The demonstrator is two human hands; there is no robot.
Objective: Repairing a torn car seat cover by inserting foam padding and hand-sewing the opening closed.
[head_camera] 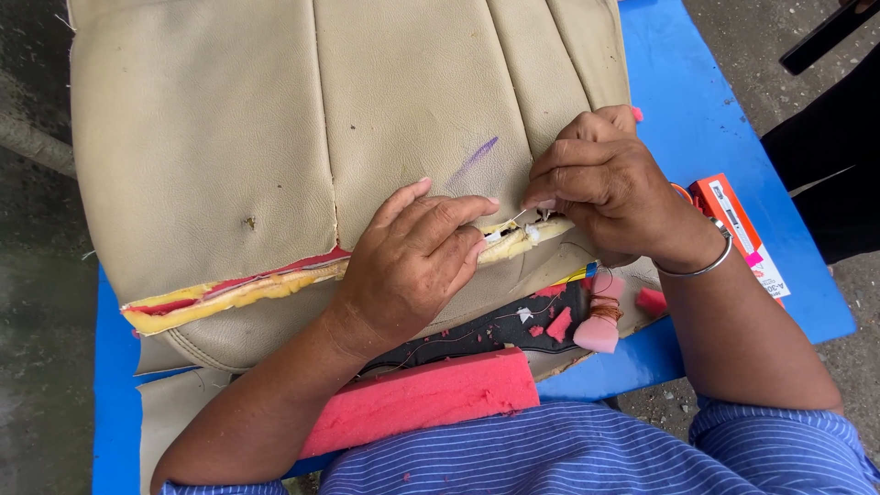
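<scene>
Where the blue bench (706, 101) stands on rough grey ground (37, 302), a beige seat cover (229, 137) lies spread across it, near a pink foam block (422, 396) and an orange box (733, 220). Its torn seam (302, 275), showing yellow and pink foam, runs long from lower left up to the right, its ribs pointing away from the person. The left hand (408, 261) lies curled over the seam's middle, fingers pressing it flat. Just beside it, the right hand (600, 183) is closed, pinching a thin needle (539, 213) with white thread at the seam's right end.
</scene>
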